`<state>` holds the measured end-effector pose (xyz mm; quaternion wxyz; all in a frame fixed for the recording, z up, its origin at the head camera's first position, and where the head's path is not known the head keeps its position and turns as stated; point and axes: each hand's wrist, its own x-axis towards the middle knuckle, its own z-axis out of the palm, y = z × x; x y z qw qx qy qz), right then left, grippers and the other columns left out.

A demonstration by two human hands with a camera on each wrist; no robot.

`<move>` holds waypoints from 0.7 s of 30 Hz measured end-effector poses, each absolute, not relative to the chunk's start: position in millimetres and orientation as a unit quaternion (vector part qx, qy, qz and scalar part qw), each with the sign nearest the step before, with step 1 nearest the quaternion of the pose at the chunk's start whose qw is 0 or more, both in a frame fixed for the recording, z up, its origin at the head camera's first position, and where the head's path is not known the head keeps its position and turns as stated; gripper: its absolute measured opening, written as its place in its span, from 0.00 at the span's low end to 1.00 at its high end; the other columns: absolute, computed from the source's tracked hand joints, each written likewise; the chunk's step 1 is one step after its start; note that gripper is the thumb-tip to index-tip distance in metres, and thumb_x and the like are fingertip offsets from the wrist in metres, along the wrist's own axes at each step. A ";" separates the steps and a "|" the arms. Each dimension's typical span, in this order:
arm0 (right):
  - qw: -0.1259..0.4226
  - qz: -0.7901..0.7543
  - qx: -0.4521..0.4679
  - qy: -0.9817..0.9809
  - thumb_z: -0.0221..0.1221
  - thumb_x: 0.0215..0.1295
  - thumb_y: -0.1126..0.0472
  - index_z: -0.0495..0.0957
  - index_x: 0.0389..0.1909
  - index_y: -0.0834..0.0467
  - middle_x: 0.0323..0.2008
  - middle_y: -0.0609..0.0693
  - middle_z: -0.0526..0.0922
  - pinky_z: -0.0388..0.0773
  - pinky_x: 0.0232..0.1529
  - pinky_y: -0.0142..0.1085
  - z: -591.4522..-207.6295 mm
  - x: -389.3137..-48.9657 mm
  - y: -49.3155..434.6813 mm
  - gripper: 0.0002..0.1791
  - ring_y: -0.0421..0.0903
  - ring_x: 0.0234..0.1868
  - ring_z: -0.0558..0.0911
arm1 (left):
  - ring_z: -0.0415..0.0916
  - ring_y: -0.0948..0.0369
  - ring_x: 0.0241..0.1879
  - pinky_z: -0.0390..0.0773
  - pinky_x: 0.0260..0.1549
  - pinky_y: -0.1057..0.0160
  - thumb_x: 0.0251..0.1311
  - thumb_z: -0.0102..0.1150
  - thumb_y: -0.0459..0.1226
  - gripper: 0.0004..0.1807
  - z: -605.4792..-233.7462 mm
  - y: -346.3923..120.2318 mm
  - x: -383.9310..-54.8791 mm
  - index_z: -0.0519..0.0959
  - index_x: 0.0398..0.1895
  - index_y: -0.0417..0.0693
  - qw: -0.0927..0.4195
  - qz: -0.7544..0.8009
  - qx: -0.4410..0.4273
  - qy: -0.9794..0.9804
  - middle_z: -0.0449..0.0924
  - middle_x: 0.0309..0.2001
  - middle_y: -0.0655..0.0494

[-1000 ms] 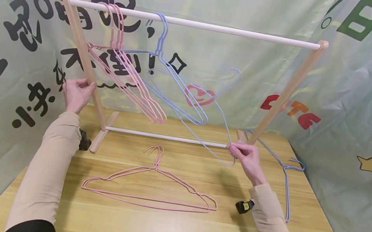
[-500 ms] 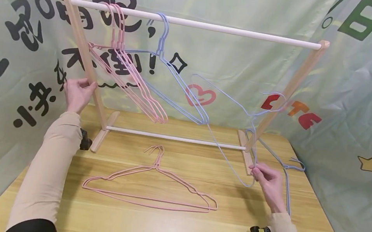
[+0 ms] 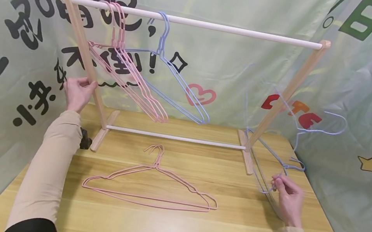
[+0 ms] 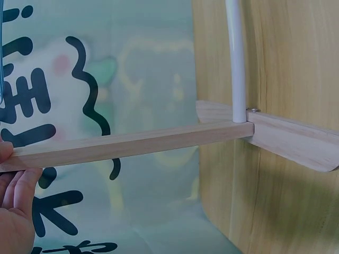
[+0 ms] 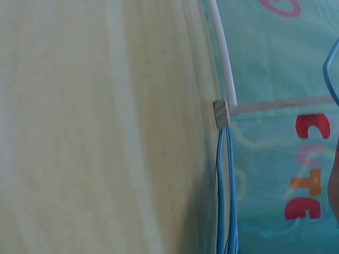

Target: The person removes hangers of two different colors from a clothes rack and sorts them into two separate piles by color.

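Note:
On the left, my left hand pinches the wooden left post of a hanger rack; the left wrist view shows thumb and fingers on either side of that post. My right hand pinches a blue wire hanger by one lower corner, right of the rack, its hook pointing right. Motion blurs part of it. Below and behind it, blue hangers lie on the table by the rack's right foot. Several pink hangers and a few blue hangers hang from the white top rail.
Pink hangers lie overlapped on the wooden table, in front of the rack. A white lower bar joins the rack's feet. The wooden right post stands near the held hanger. A printed cloth hangs behind.
My right hand has moved right and toward me with the blue hanger, away from the rack's middle, and the hanger's hook has swung right. My left hand stays on the post.

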<state>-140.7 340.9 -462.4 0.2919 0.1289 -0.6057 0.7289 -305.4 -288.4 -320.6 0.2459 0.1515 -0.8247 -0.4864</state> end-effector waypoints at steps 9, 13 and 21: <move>0.323 0.779 0.148 -0.518 0.47 0.67 0.84 0.85 0.36 0.72 0.32 0.53 0.89 0.80 0.32 0.26 -466.4 -137.5 350.2 0.17 0.42 0.31 0.86 | 0.66 0.53 0.67 0.56 0.70 0.55 0.63 0.63 0.45 0.22 -321.6 -289.7 -306.1 0.82 0.56 0.42 0.248 -0.480 0.149 -0.828 0.82 0.51 0.43; 0.330 0.802 0.146 -0.476 0.46 0.68 0.84 0.84 0.38 0.75 0.33 0.57 0.90 0.81 0.32 0.27 -466.9 -135.8 352.7 0.17 0.43 0.31 0.87 | 0.70 0.52 0.66 0.59 0.70 0.55 0.64 0.62 0.45 0.22 -320.9 -288.9 -305.1 0.82 0.56 0.41 0.248 -0.480 0.146 -0.829 0.82 0.53 0.39; 0.349 0.835 0.087 -0.417 0.48 0.66 0.84 0.82 0.37 0.80 0.29 0.62 0.88 0.80 0.26 0.29 -466.1 -130.4 358.0 0.13 0.46 0.25 0.86 | 0.72 0.51 0.66 0.61 0.70 0.54 0.65 0.61 0.44 0.22 -321.3 -288.5 -305.7 0.82 0.56 0.41 0.249 -0.477 0.146 -0.830 0.81 0.54 0.38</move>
